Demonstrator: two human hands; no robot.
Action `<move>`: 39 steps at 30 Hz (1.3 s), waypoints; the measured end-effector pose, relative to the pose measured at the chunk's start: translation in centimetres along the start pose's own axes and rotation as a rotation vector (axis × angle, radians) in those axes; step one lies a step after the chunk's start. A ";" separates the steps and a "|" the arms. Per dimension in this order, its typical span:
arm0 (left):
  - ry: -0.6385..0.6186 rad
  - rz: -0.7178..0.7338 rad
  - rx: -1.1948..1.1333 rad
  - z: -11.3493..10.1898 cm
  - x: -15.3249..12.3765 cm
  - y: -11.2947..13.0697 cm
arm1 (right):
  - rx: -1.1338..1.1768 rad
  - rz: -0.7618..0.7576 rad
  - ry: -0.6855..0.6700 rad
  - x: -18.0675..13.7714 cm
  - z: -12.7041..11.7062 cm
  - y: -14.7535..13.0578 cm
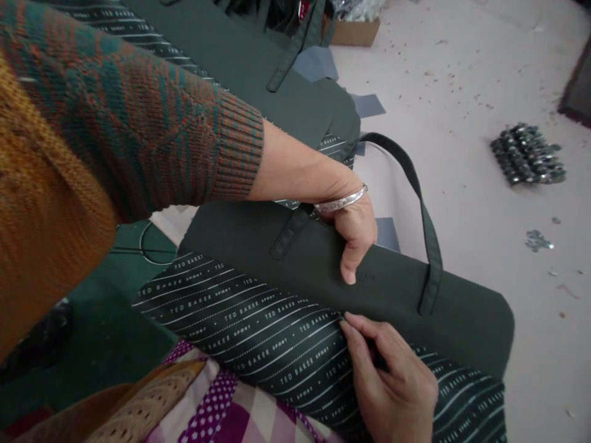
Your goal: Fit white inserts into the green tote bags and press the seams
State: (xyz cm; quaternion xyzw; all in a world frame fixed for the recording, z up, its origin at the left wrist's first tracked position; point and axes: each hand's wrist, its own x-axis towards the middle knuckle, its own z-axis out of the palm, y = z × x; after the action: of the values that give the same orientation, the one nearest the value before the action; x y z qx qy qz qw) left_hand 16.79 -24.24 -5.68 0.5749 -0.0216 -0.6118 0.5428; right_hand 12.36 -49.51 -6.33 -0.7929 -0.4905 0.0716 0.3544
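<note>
Crumbs and scraps litter a pale table (466, 240), and off to the right sits a pile of shiny dark pieces (526, 155) with a few silver bits (538, 240) near it. Up top I see a cardboard box (356, 33) and, beside it, some grey sheets (369, 105). Down to the left it's green floor (106, 344).

Right in front of the person lies a dark bag (318, 344), between their lap and a second bag (210, 71) farther back. Its plain band runs along the far side; nearer the body is lining printed with slanting "TED BAKER SPORT" lines. One strap (423, 209) loops up and over the table.

Coming across from the left in a knitted sleeve (152, 123), the left hand (357, 237) reaches over the band's far edge, bracelet (344, 202) at the wrist. Its thumb presses down on the band; the fingers are tucked behind, out of my sight. Just below, the right hand (392, 369) rests over the lining, thumb and forefinger tips pressed together by the seam. Whether they pinch a fold or something tiny, I can't tell.
</note>
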 end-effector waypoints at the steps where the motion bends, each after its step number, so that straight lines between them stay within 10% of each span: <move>1: -0.014 -0.005 -0.012 0.0 0.1 0.0 | -0.008 0.000 -0.004 0.1 0.0 0.0; 28: 0.020 -0.030 -0.218 0.4 0.2 -0.7 | -0.272 0.037 -0.016 -0.5 0.5 0.4; 39: -0.110 0.025 -0.302 0.2 0.6 -1.4 | 0.024 0.155 -0.021 -0.7 0.2 0.0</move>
State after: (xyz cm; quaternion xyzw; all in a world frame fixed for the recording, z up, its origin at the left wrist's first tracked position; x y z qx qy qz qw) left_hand 15.95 -24.18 -6.90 0.4520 0.0337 -0.6319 0.6287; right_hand 11.89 -50.01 -6.60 -0.8234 -0.4305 0.1131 0.3520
